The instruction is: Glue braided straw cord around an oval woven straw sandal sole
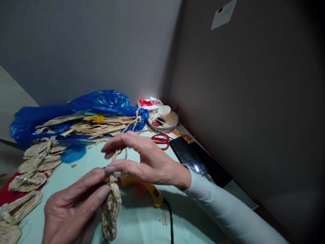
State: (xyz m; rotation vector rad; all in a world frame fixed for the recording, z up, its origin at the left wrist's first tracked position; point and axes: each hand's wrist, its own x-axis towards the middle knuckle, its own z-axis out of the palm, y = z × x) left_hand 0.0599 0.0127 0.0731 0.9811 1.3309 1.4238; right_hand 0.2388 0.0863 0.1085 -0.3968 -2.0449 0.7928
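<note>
My left hand (76,200) is closed, its thumb and fingers pinching a braided straw piece (111,210) near its knotted top. The piece hangs down, tan with darker patches. A thin straw strand (116,155) sticks up from the top. My right hand (144,159) reaches over from the right, fingers stretched and apart from the thumb. Its thumb tip rests by the base of the strand, next to my left fingers; whether it presses on the strand I cannot tell. Behind and below my right hand lies a yellow glue gun (154,195) with a black cord.
Several braided straw pieces with clear beads (27,181) line the left edge. Straw strips (106,123) lie on a blue plastic bag (101,100) at the back. Red-handled scissors (165,139), a woven basket (172,120) with a white cup (164,110), and dark phones (186,154) stand right.
</note>
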